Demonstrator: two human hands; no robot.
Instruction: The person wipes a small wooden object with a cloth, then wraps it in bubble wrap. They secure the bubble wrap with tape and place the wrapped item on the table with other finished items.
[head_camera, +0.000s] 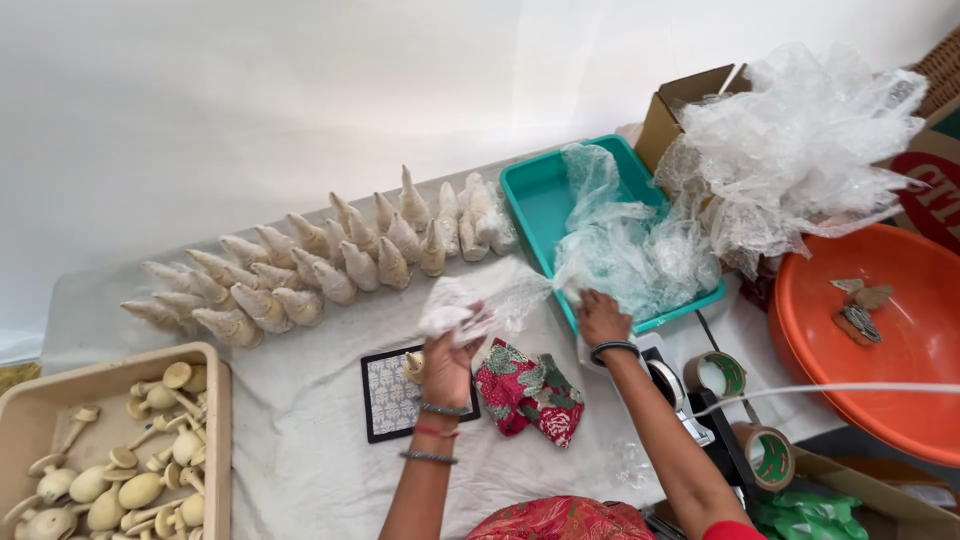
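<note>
The left hand (447, 362) is raised over the desk (320, 440), fingers closed around a small object half bundled in clear bubble wrap (480, 300). The right hand (601, 317) pinches the far end of the same sheet near the corner of the teal tray (535, 195) and pulls it taut. To do this well, I'd say keep the sheet stretched with the right while the left rolls the piece snugly, so no bare edge pokes out.

More crumpled wrap lies in the tray and spills out of the brown cardboard box (680, 105) behind it. A red box with large white lettering (935, 190) sits at the far right edge. Two rolls of brown tape with green-printed cores (765, 455) lie by the orange basin (900, 400) — within easy reach. A red floral pouch (530, 392) and a dark-bordered patterned tile (392, 395) lie under the hands, rows of cream shells (310, 265) beyond, and a beige tray of pale wooden pieces (215, 400) at the left
</note>
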